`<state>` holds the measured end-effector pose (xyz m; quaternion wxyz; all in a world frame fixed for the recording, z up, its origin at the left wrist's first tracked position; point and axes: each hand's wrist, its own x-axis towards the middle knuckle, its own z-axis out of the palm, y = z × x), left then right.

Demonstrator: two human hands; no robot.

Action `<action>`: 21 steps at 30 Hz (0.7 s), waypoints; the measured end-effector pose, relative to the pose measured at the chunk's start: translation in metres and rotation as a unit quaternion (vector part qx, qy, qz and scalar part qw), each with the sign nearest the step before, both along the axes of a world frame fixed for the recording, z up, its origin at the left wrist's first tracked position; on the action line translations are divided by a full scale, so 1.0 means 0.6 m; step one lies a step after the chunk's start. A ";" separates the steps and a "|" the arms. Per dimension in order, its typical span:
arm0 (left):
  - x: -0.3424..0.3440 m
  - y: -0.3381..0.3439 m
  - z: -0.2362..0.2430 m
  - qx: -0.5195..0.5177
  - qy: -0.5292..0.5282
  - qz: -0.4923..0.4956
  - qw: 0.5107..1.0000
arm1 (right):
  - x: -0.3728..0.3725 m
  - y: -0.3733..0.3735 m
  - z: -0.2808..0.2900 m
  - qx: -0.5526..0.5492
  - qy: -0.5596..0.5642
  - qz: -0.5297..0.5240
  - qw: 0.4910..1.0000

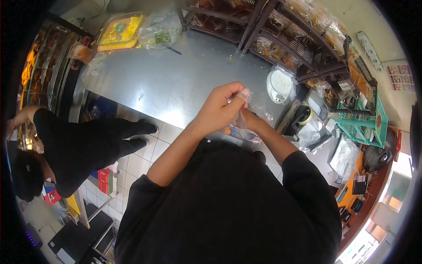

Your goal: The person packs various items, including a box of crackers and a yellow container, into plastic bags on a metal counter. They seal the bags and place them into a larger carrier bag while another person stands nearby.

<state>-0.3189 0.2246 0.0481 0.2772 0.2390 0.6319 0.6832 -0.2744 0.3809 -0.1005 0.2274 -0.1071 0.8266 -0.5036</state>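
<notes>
My left hand (220, 108) is closed, its thumb and forefinger pinching the gathered top of a clear plastic bag (239, 124). Close behind it, my right hand (249, 119) meets the bag from the other side; its fingers are mostly hidden by my left hand and the film. Both hands are raised in front of me near the front edge of the steel counter (158, 79). Below them a wrapped package with coloured print (241, 134) shows in part; whether it lies inside the bag I cannot tell.
A white kitchen scale (280, 86) stands beyond my right hand. Dark racks (220, 20) of bagged goods line the back. A tray of yellow food (119, 33) and a bag of greens (161, 35) sit far left. Teal crates (362, 125) stand right; a person (79, 145) works at left.
</notes>
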 end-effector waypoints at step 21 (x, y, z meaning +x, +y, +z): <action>0.004 -0.004 0.005 0.017 -0.010 -0.034 0.999 | 0.002 -0.058 0.014 0.074 0.156 0.085 0.981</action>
